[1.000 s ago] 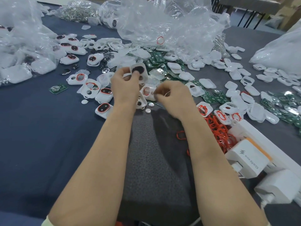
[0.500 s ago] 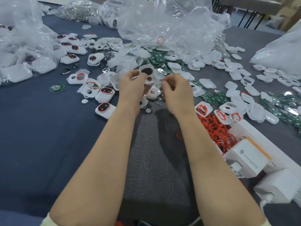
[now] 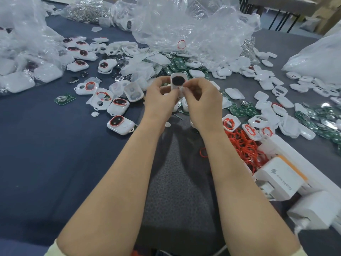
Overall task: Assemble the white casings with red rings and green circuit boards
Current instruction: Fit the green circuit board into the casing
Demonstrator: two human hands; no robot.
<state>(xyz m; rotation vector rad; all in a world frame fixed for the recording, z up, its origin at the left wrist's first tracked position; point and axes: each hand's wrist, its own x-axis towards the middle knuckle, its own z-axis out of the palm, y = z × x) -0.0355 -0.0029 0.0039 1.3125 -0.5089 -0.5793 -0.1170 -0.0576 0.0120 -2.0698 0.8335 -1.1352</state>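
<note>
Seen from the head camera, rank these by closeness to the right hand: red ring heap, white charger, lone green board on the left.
1. Red ring heap, just right of the right hand.
2. White charger, farther right, nearer the person.
3. Lone green board, far left.

The fingers point(image 3: 195, 84) hide the held white casing's point(image 3: 177, 81) lower half; the right hand point(image 3: 203, 102) perhaps pinches something too small to tell.

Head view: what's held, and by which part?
The white casing: left hand grips its lower left edge, right hand pinches its lower right corner.
</note>
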